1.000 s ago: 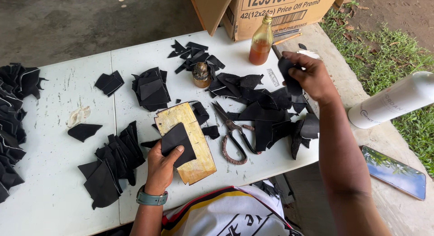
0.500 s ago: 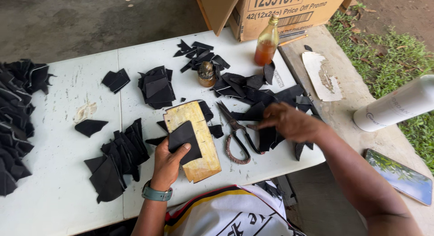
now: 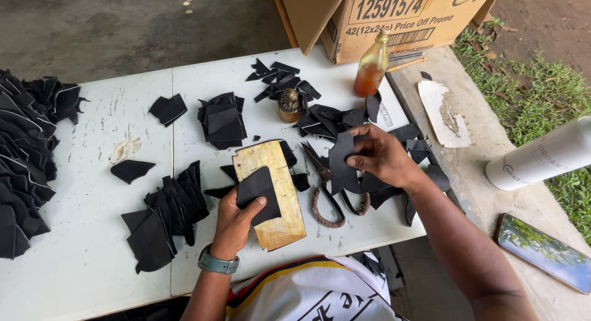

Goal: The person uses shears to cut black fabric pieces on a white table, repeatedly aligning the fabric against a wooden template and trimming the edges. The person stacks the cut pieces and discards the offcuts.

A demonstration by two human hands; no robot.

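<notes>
In the head view, we see the right hand (image 3: 383,156) has come back from the far right of the pile since a second ago and now pinches a flat black cut piece (image 3: 342,163) between thumb and fingers, lifted just above the heap of black offcuts (image 3: 345,121). So a fresh piece is now in hand where before there was only reaching. The left hand (image 3: 237,217) has not shifted: its thumb and fingers are clamped on a second black flat piece (image 3: 257,192), pressing it onto the worn yellow wooden block (image 3: 275,192).

Between the two hands lie the scissors with wrapped brown handles (image 3: 329,195), close under the lifted piece. Behind them stand a small brown pot (image 3: 289,107) and an amber glass bottle (image 3: 371,72), both near the offcuts. A fanned stack of black pieces (image 3: 163,213) sits just left of the block. The white table (image 3: 92,247) has bare surface at its near left, while its right edge runs close beside the right forearm, with a white cylinder (image 3: 542,155) and a phone (image 3: 545,252) beyond it.
</notes>
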